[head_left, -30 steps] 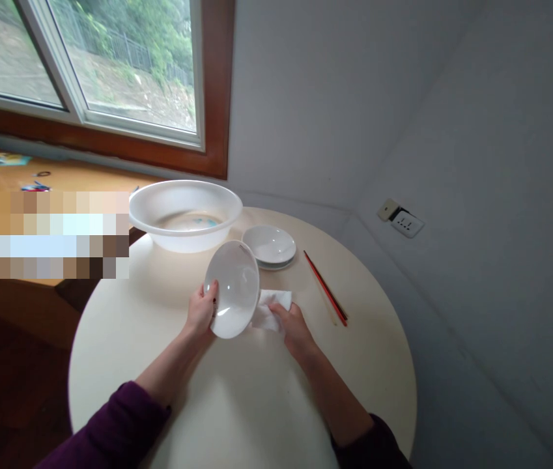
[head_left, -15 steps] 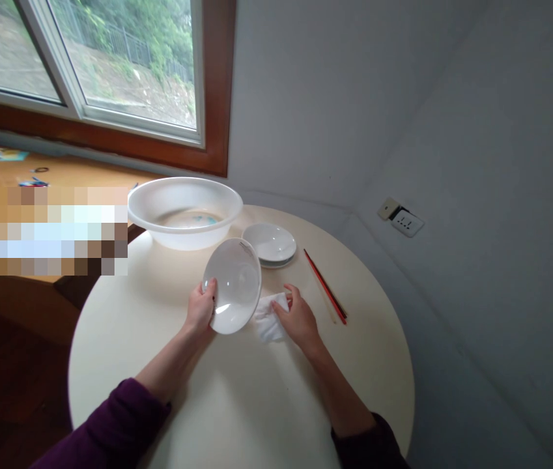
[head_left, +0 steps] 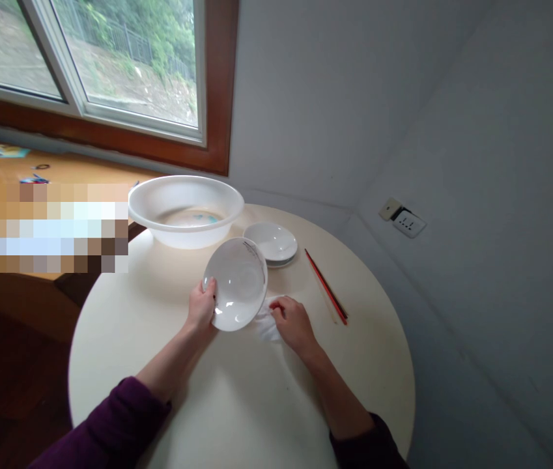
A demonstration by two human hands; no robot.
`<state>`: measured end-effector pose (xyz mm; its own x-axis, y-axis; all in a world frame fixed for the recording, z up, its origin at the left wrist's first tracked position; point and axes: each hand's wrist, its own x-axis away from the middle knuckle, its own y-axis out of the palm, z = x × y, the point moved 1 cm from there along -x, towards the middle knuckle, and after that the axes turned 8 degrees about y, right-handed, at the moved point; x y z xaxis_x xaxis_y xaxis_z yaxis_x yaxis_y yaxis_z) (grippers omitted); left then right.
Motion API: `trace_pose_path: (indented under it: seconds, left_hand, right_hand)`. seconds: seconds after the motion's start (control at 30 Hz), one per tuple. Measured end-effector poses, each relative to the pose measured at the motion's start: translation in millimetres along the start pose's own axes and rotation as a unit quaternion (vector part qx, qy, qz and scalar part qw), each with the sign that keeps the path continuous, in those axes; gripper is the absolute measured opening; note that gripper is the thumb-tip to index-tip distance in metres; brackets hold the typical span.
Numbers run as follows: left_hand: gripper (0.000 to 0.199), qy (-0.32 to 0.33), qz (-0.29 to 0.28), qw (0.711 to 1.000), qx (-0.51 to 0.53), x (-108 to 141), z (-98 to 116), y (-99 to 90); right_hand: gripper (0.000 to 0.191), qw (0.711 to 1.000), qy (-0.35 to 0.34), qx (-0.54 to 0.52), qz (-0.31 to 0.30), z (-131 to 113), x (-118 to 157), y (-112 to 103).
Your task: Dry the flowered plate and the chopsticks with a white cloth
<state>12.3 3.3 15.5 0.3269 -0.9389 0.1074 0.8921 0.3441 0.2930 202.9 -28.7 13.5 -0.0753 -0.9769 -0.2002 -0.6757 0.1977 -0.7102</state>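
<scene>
My left hand (head_left: 202, 305) grips the left rim of a white dish (head_left: 234, 286), thumb on its inner face. The dish is tilted toward me above the table, and dark markings run along its upper right inside. Just right of it, my right hand (head_left: 293, 320) is closed with curled fingers on a white cloth (head_left: 267, 326), which hangs beneath them close to the dish's lower right edge. Behind the dish, a small stack of white dishes (head_left: 276, 242) rests on the table.
A large translucent white basin (head_left: 185, 238) stands at the back left of the round table (head_left: 237, 404). Red and dark chopsticks (head_left: 326, 286) lie on the right. A wooden desk (head_left: 75, 166) adjoins at left, under the window. A wall socket (head_left: 409, 223) is at right.
The dish has turned slightly, so more of its dark markings show. My right hand's fingers have curled in and moved a little toward the dish with the cloth.
</scene>
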Motion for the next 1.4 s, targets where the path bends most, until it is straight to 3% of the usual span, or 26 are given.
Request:
trace_pose_path:
  seconds: [0.1, 0.2, 0.37, 0.63, 0.93, 1.17, 1.4]
  left_hand:
    - [0.036, 0.016, 0.005, 1.0, -0.002, -4.8, -8.3, -2.6]
    - [0.037, 0.033, 0.011, 0.999, 0.007, -8.5, -15.6, -3.7]
    - [0.038, 0.05, 0.012, 0.999, 0.003, -8.0, -18.2, -2.7]
    - [0.03, 0.092, 0.046, 0.994, -0.018, -5.0, -16.0, -4.3]
    - [0.02, 0.151, 0.061, 0.986, -0.04, 8.9, 2.8, 2.5]
    - [0.024, 0.218, 0.008, 0.973, -0.074, 8.5, -1.6, -1.8]
    - [0.028, 0.231, -0.011, 0.971, -0.064, 13.7, 9.4, 2.5]
  right_hand:
    - [0.023, 0.993, -0.008, -0.113, 0.041, -5.3, 2.6, -3.4]
    - [0.025, 0.983, -0.036, -0.179, 0.029, -14.1, 8.1, -5.9]
    - [0.033, 0.977, -0.105, -0.184, -0.031, -24.7, 16.7, -4.2]
    - [0.031, 0.977, -0.125, -0.162, -0.052, -27.4, 19.0, -5.1]
    - [0.036, 0.978, -0.04, -0.2, -0.045, -24.6, 19.2, 5.8]
    - [0.054, 0.951, 0.107, -0.286, -0.052, -20.0, 13.7, 12.0]
    - [0.058, 0.953, 0.115, -0.274, -0.061, -16.9, 8.2, 12.0]
